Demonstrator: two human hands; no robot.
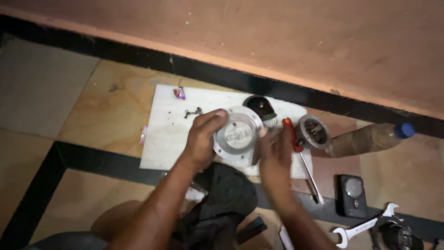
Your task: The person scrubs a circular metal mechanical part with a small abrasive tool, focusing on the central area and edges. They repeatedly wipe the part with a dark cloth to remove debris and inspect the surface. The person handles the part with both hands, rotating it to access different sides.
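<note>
Both hands are gripping a round metal cover point(238, 135) face-up: left hand point(203, 139) clamping its left rim, right hand point(274, 153) its right, above a white board point(166, 139).

The round metal cover point(238, 135) sits at the middle of the white sheet point(162, 139) on the floor point(106, 102), left hand point(203, 139) on its left, right hand point(276, 155) on its right; the screwdriver point(303, 159) crosses the sheet's right edge; beyond that edge lie the cylindrical part point(312, 131) and the bottle point(370, 137); the wrench point(365, 225) lies nearer.

Both forearms reach forward, left hand point(203, 136) curled with fingers bent, right hand point(276, 155) cupped opposite, palms facing inward
</note>
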